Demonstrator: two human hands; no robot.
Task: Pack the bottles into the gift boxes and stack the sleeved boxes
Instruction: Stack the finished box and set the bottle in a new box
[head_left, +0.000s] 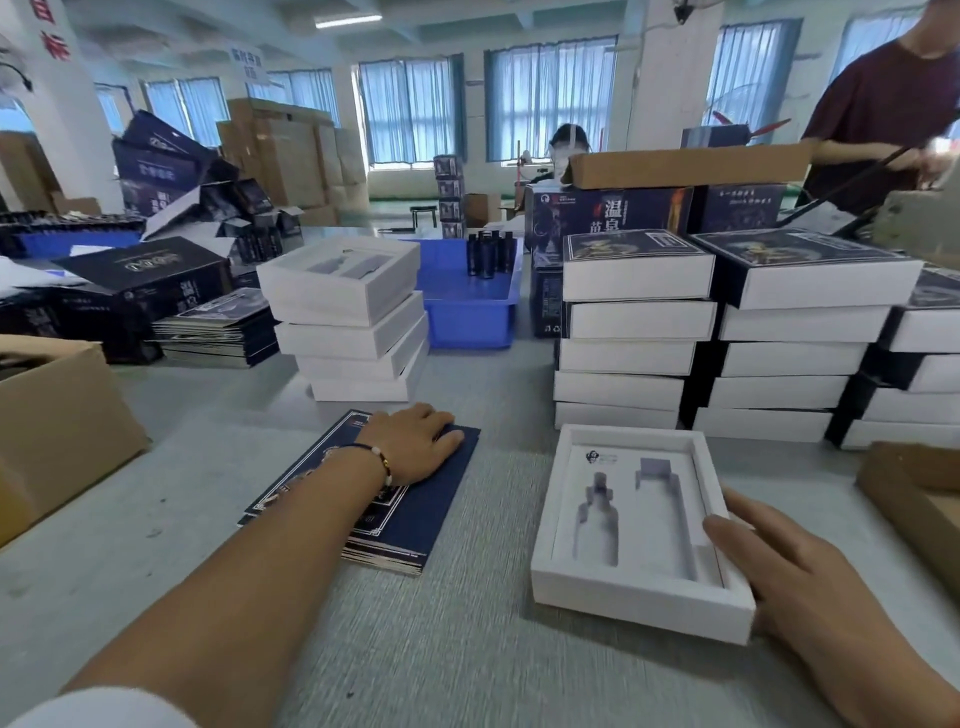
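A white gift box (587, 571) with two bare bottle-shaped recesses lies on the grey table in front of me. My right hand (784, 566) holds its right side, thumb on the rim and fingers against the outer wall. My left hand (415, 447) rests flat on a small pile of flat dark blue sleeves (431, 499) to the left. Dark bottles (488, 254) stand upright in a blue bin (467, 317) at the back. Sleeved boxes (639, 327) are stacked behind the open box.
A stack of unsleeved white boxes (348, 332) stands beside the blue bin. Cardboard cartons sit at the left edge (57, 431) and right edge (914, 499). More flat sleeves (218, 332) and dark cartons crowd the back left. A person in a maroon shirt (883, 109) stands at the far right.
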